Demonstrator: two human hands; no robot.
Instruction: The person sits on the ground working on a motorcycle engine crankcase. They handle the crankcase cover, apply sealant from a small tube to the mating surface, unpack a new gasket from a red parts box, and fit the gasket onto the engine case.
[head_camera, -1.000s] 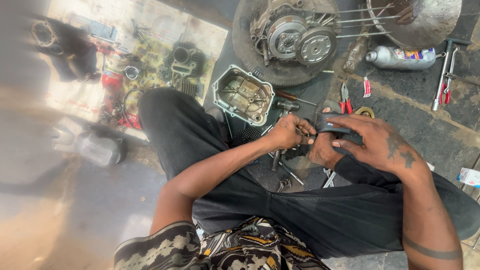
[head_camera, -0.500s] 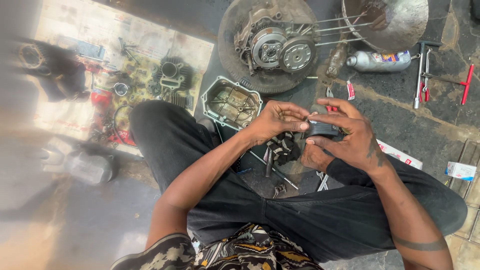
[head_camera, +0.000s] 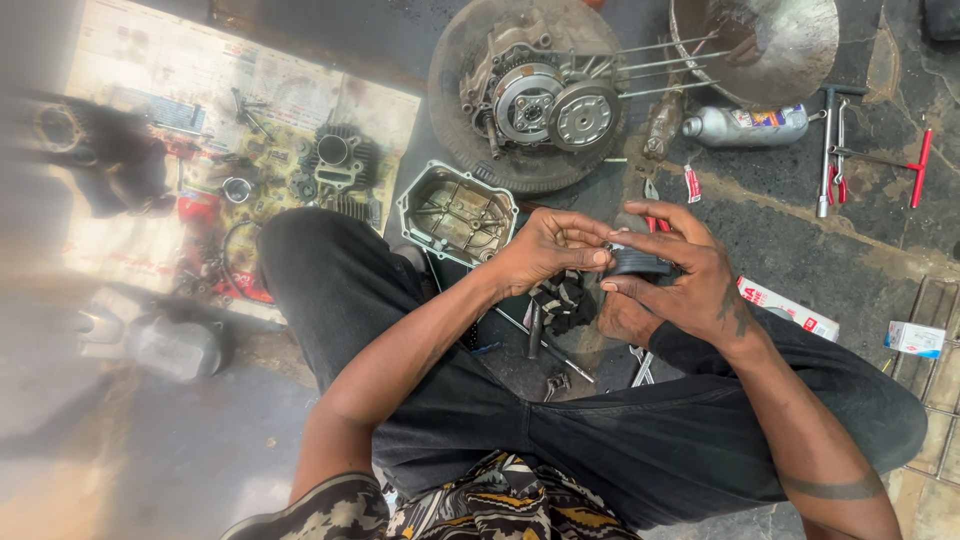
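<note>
Person sits on the floor, legs in dark trousers (head_camera: 640, 450) spread, both hands up betw. the knees. Right hand (head_camera: 680, 280) curls round a small black part (head_camera: 640, 263), fingers wrapped over the top and thumb underneath, so it's mostly closed on it. Left hand (head_camera: 545, 250) meets it from the left, fingertips pinched on the part's left edge, also nearly closed. Can't tell what the part is exactly; too much covered by fingers. It sits mid-scene, held in the air just above a dark rag (head_camera: 565, 300) and some loose tools on the floor. Just left of the hands, near the left knee, lies an open metal engine cover (head_camera: 455, 212), hollow side up. Far side, centre: an engine block w/ round clutch and gear discs (head_camera: 545, 100) resting in a shallow round pan (head_camera: 460, 60), long studs poking right. Right of that, a grey bottle (head_camera: 745, 125) on its side, then T-handle wrenches (head_camera: 835, 150), one w/ a red handle (head_camera: 918, 165). Far left: a printed sheet (head_camera: 200, 100) spread w/ a finned cylinder (head_camera: 340, 165) and small bits. Near right, just beside the right arm, a long white-red box (head_camera: 790, 308); a small white box (head_camera: 915, 338) further right.
</note>
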